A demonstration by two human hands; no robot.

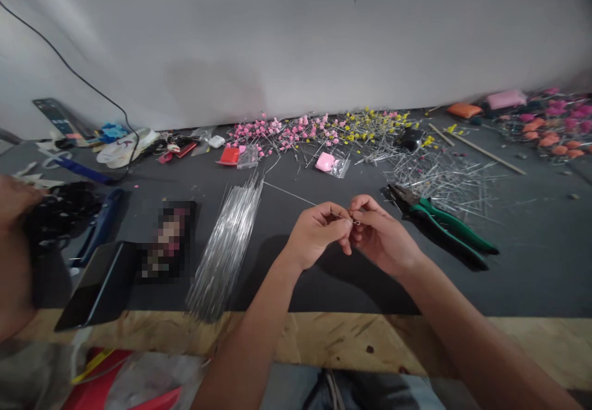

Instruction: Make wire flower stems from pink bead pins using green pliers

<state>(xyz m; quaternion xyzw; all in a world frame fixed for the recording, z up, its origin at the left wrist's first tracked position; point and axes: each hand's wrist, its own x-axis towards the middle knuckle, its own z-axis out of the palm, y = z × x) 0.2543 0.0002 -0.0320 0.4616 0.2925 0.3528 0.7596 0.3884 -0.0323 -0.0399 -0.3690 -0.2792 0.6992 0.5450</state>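
A thin metal wire (pixel 296 195) runs from my hands toward the upper left, its right end bent into a small loop. My left hand (pixel 319 232) pinches it between thumb and fingers. Close against it, my right hand (pixel 382 237) has thumb and fingertips closed on the looped end. Both hands are above the dark table mat (pixel 287 287). Left of them lies a bundle of straight wires (pixel 226 243). On the right rest green-and-black pliers (pixel 444 228), jaws pointing to the upper left.
Pink-tipped wires (pixel 282 131) and yellow-tipped wires (pixel 374 127) lie along the wall, with loose wires (pixel 444 179) behind the pliers. Pink clay (pixel 325 162) sits in a packet. A tablet-like dark device (pixel 99 287) lies left, near another person's arm (pixel 16 256). Bare wood (pixel 324 339) edges the table.
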